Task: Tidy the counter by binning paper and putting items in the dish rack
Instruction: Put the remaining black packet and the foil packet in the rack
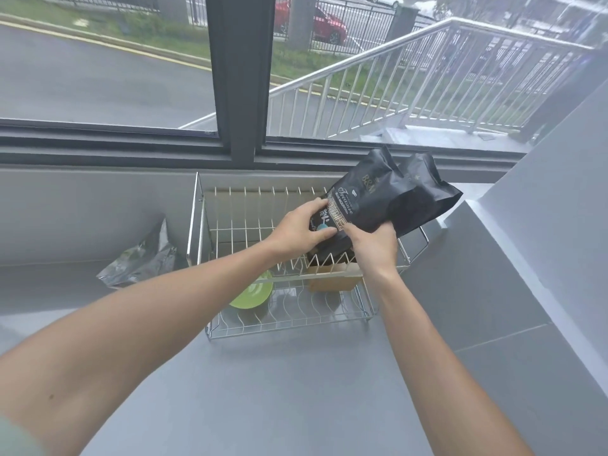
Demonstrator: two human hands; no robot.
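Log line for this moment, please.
stage: loading rack | left hand: on black bags | right hand: on bags | bags: over dish rack | in rack: green plate

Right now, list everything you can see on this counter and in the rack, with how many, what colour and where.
Dish rack: one, silver wire, on the grey counter under the window.
Coffee bags: two, black, held together over the rack's right side, tops tilted toward the window.
Plate: one, green, standing in the rack's front slots.
Box: one, brown cardboard, in the rack's front right, partly hidden by the right wrist.
Plastic bag: one, clear and crumpled, on the counter left of the rack.
Counter: one, grey.
Left hand: gripping the bags' lower left.
Right hand: gripping the bags from below.
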